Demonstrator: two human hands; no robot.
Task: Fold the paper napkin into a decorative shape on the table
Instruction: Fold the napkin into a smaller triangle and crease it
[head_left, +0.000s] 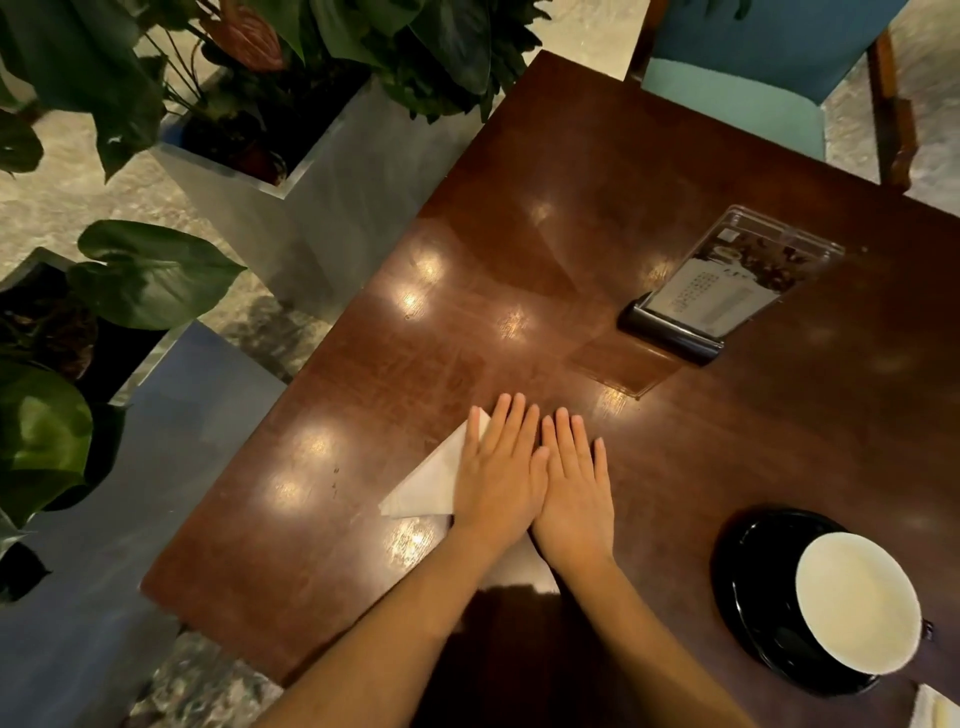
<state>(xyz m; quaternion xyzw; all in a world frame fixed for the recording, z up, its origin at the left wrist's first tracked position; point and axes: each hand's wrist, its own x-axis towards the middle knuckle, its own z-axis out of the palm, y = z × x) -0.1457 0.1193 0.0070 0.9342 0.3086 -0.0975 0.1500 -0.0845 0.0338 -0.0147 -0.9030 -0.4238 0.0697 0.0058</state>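
Observation:
A white paper napkin (431, 480) lies folded on the dark wooden table (571, 249), with one pointed corner sticking out to the left. My left hand (498, 473) lies flat on it with straight fingers, pressing it down. My right hand (574, 486) lies flat beside the left, thumbs touching, fingers straight. Most of the napkin is hidden under both hands; a small pale part (524, 569) shows between my wrists.
A cup with a white drink (857, 603) on a black saucer (748, 571) stands at the right front. A clear menu stand (722, 291) with a black base is behind my hands to the right. Planters (291, 171) flank the table's left edge; a teal chair (753, 88) is beyond.

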